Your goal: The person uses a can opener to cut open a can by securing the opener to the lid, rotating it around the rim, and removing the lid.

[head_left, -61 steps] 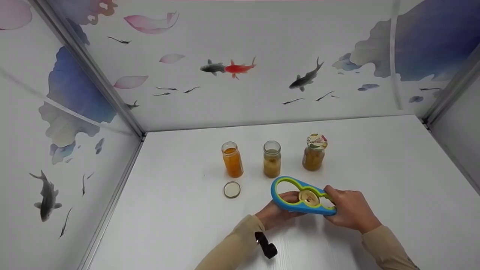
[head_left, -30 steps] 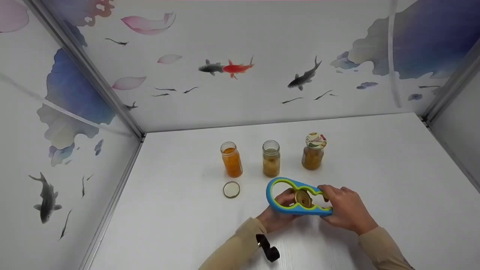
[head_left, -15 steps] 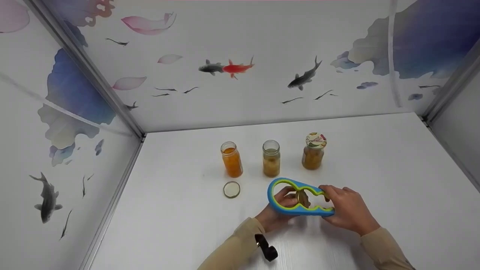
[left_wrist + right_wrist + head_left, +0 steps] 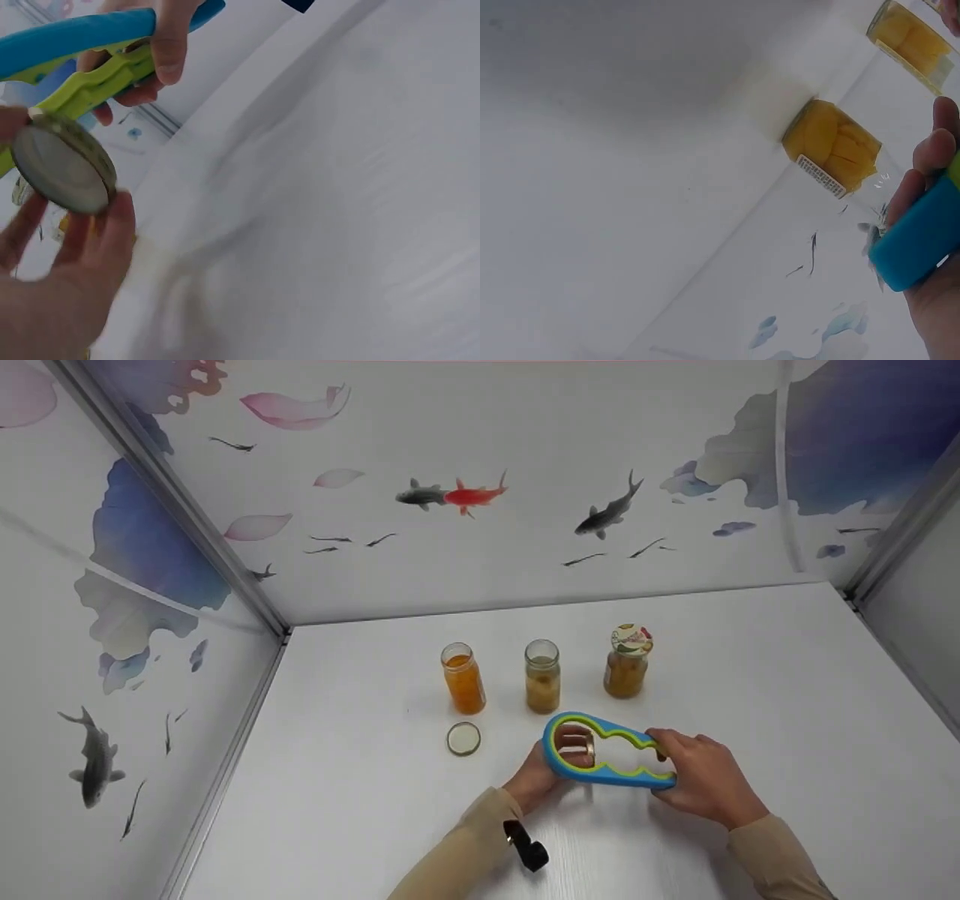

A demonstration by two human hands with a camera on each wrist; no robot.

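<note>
My left hand point(image 4: 534, 780) pinches a metal jar lid point(image 4: 589, 750) by its rim, tipped on edge behind the jar opener. In the left wrist view the lid's pale inner face point(image 4: 60, 169) shows between thumb and fingers. My right hand point(image 4: 709, 776) grips the handle end of a blue jar opener point(image 4: 622, 779) with a scalloped lime-green inside, raised above the table. Its looped end overlaps the left fingers in the head view. Beyond the hands stand an uncapped jar of orange contents point(image 4: 466, 686), an uncapped jar of paler contents point(image 4: 542, 691) and a lidded jar point(image 4: 625, 676).
Another lid point(image 4: 463, 739) lies pale side up on the white table point(image 4: 345, 780), in front of the orange jar. Panels printed with fish and petals enclose the table at the back point(image 4: 480, 562) and left point(image 4: 45, 660). A black strap piece hangs at the left sleeve point(image 4: 457, 847).
The lid, earlier seen face-on within the jar opener's frame, has turned edge-on and moved left with my left fingers, out of the scalloped middle. My right hand keeps its grip on the jar opener.
</note>
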